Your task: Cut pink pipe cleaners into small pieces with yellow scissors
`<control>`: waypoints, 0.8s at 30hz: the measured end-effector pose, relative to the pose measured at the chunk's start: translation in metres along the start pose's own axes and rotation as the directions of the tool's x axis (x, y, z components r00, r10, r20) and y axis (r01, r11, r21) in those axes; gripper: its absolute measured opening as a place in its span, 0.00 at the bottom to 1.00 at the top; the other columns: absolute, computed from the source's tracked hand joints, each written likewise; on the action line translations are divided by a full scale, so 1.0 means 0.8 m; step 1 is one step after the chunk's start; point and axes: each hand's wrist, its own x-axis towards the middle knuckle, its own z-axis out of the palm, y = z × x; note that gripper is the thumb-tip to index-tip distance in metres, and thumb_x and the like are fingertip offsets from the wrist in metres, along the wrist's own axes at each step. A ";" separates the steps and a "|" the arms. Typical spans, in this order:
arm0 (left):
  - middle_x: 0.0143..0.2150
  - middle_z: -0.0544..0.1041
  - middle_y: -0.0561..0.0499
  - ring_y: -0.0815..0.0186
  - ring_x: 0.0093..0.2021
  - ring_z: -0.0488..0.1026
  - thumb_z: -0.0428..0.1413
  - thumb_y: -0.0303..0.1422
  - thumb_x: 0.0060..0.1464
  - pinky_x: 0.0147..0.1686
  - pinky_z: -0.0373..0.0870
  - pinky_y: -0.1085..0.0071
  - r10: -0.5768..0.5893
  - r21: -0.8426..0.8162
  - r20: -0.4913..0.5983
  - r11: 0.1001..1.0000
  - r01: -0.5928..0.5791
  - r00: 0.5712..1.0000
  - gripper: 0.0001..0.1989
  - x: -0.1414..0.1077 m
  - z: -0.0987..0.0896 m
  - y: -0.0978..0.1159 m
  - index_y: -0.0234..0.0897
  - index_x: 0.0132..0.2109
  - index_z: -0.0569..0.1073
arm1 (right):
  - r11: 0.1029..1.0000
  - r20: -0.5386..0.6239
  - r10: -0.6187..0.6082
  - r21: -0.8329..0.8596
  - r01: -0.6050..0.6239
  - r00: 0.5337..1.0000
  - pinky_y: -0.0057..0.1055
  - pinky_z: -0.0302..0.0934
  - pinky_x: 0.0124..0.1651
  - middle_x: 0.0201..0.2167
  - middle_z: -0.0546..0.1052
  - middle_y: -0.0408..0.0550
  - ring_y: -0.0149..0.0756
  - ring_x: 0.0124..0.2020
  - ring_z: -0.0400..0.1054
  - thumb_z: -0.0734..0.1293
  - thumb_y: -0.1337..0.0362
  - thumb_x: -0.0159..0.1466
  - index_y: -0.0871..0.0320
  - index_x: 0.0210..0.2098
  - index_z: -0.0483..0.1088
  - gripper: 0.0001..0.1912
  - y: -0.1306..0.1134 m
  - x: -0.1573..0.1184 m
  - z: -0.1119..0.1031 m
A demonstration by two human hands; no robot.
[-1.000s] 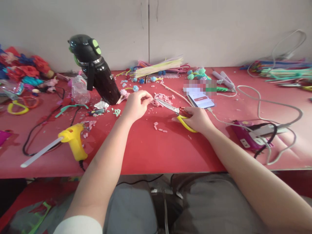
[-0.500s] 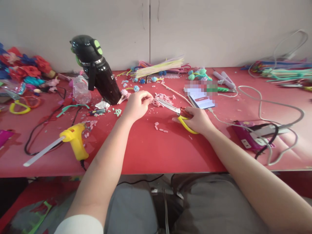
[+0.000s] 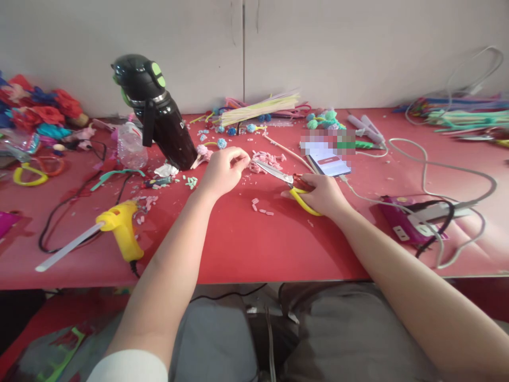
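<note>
In the head view, the scissors (image 3: pixel 274 172) lie aslant over the middle of the red table (image 3: pixel 246 249), their long axis running from the handles at the lower right to the blade tips at the upper left. The tips point at the fingertips of the left hand (image 3: pixel 222 172), close to the pink pieces (image 3: pixel 271 158). The blades are silver and look nearly closed; one handle loop is yellow, and the red-orange part beside it is partly covered by the fingers.

The right hand (image 3: pixel 325 195) grips the scissors by the handles. The left hand has its thumb and fingers pinched together at the edge of the pink heap; whether a small piece sits between them is too small to tell.

A few loose pink bits (image 3: pixel 262 211) lie nearer the person, below the blades. The phone (image 3: pixel 328 162), its screen lit, rests just beyond the right hand, with a white cable at its near edge. A black bottle (image 3: pixel 169 130) stands beyond the left forearm, near the clear bottle (image 3: pixel 131 148). The yellow glue gun (image 3: pixel 125 231) lies left of that forearm. Pale yellow stems (image 3: pixel 258 110) are stacked behind the pink heap. At the right, cables cross the purple box (image 3: pixel 401 223). The left hand stands in front of part of the table.
</note>
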 end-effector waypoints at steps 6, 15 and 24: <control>0.37 0.85 0.49 0.61 0.40 0.79 0.57 0.27 0.64 0.45 0.73 0.66 -0.008 -0.008 0.003 1.000 0.008 1.000 0.08 0.000 -0.002 0.003 0.38 0.34 0.76 | 0.999 0.006 0.036 0.019 -0.036 0.999 0.36 0.44 0.32 0.22 0.55 0.39 0.33 0.28 0.48 0.71 0.18 0.47 0.51 0.23 0.50 0.46 -0.006 -0.003 -0.002; 0.37 0.85 0.49 0.60 0.41 0.79 0.57 0.30 0.64 0.46 0.74 0.64 -0.012 0.021 0.008 1.000 0.012 1.000 0.08 0.000 -0.001 0.001 0.39 0.35 0.77 | 1.000 0.004 0.010 0.005 -0.011 1.000 0.36 0.44 0.32 0.22 0.56 0.40 0.33 0.29 0.48 0.71 0.20 0.49 0.51 0.23 0.51 0.44 -0.004 -0.003 -0.002; 0.34 0.82 0.49 0.60 0.37 0.76 0.56 0.30 0.64 0.41 0.72 0.63 -0.050 0.002 0.031 0.999 0.050 0.998 0.09 -0.001 -0.003 0.006 0.39 0.33 0.75 | 1.000 -0.007 0.002 -0.019 -0.002 1.000 0.36 0.42 0.32 0.21 0.56 0.40 0.33 0.28 0.47 0.71 0.19 0.49 0.51 0.23 0.49 0.45 -0.001 0.000 -0.001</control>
